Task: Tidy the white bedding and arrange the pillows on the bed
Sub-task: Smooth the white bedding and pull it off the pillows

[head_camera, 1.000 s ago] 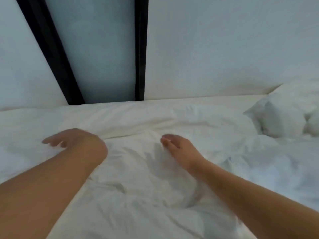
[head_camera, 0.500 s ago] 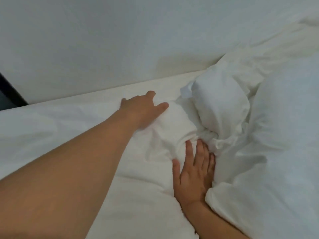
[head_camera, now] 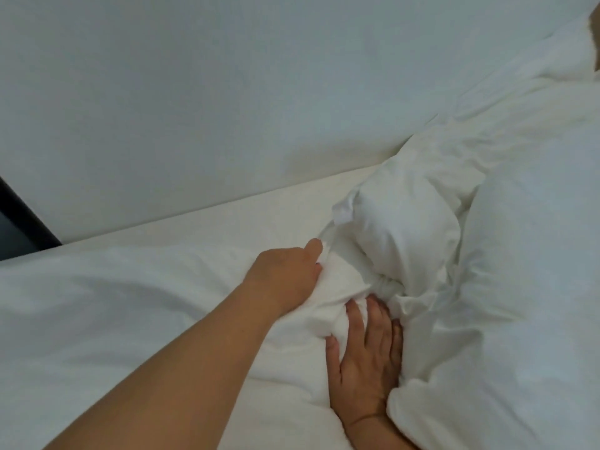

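White bedding [head_camera: 113,313] covers the bed, smooth on the left and bunched into thick folds [head_camera: 406,228] at centre right. My left hand [head_camera: 285,277] grips a gathered ridge of this bedding, fingers curled into the cloth. Just below it, my right hand [head_camera: 367,362] lies on the same ridge with fingers spread, its thumb hooked round a fold. A rumpled mass of white duvet [head_camera: 519,287] fills the right side. A white pillow [head_camera: 558,53] shows at the top right corner.
A plain white wall [head_camera: 227,92] runs along the bed's far edge. A dark frame [head_camera: 19,219] shows at the far left. A strip of flat sheet [head_camera: 227,219] lies between the wall and the bunched cloth.
The view swung right from the flat sheet to the bunched folds. My left hand went from lying on the cloth to gripping it. My right hand slid up against the ridge.
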The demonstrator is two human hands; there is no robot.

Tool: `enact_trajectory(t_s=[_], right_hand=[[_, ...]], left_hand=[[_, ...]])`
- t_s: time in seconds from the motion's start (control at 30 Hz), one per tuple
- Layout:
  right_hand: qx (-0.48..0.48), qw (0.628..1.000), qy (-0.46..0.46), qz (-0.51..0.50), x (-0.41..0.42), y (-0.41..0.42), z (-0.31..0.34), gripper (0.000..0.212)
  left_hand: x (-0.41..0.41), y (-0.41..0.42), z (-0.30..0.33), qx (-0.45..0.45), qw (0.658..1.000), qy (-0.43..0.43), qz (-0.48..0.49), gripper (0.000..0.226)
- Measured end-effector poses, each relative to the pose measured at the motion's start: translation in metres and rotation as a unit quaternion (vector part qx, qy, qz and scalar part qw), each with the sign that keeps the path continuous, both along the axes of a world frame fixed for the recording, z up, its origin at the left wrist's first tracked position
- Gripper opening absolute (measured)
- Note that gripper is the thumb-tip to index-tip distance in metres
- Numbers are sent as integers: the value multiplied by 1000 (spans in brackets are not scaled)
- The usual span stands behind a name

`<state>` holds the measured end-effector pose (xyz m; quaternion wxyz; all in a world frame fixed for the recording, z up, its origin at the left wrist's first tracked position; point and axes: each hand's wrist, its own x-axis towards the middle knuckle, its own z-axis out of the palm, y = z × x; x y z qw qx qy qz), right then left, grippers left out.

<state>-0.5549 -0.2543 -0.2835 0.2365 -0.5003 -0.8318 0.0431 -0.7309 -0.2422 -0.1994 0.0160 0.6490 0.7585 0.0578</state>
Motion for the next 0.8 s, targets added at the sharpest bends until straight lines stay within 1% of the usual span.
enact_trajectory(t_s=[0.07,0.17,0.23,0.27,0.3,0.37,0.43,0.47,0.53,0.57,0.63,0.67,0.7,0.77,0.8], right_hand=[[6,1000,-14,11,2,-5,6,58],[13,999,-37,37,5,-12,12,53],[15,995,-40,89,10,-21,20,52],[24,991,-36,127,10,-26,29,51],[36,985,-33,163,8,-26,41,50],[46,976,-38,211,-13,-22,69,52],[24,979,-34,199,-50,-25,84,58],[11,980,-31,197,-69,-30,80,61],[-11,975,-66,210,-94,-41,50,63],[-2,974,-87,212,-100,-43,30,63],[8,977,-101,189,-106,-37,1,62],[13,979,-99,179,-107,-32,-6,63],[11,980,-90,175,-109,-27,-7,64],[22,983,-76,168,-116,-20,-6,65],[21,983,-73,167,-119,-18,-6,65]], left_hand=[[2,-25,8,-33,998,13,-42,31],[10,-75,15,-46,996,56,-51,36],[5,-106,26,-41,991,112,-53,40],[-10,-117,40,-35,988,141,-47,43],[-30,-124,58,-29,984,174,-27,46],[-87,-133,103,-6,971,232,51,45],[-139,-139,140,6,946,288,146,49],[-155,-137,146,22,932,311,182,51],[-167,-125,131,63,921,318,215,43],[-167,-118,110,77,922,311,219,38],[-160,-104,47,58,931,294,208,34],[-152,-99,13,50,937,289,188,31],[-146,-95,-14,62,939,286,181,26],[-147,-89,-35,85,937,270,206,22],[-152,-84,-37,91,940,248,218,21]])
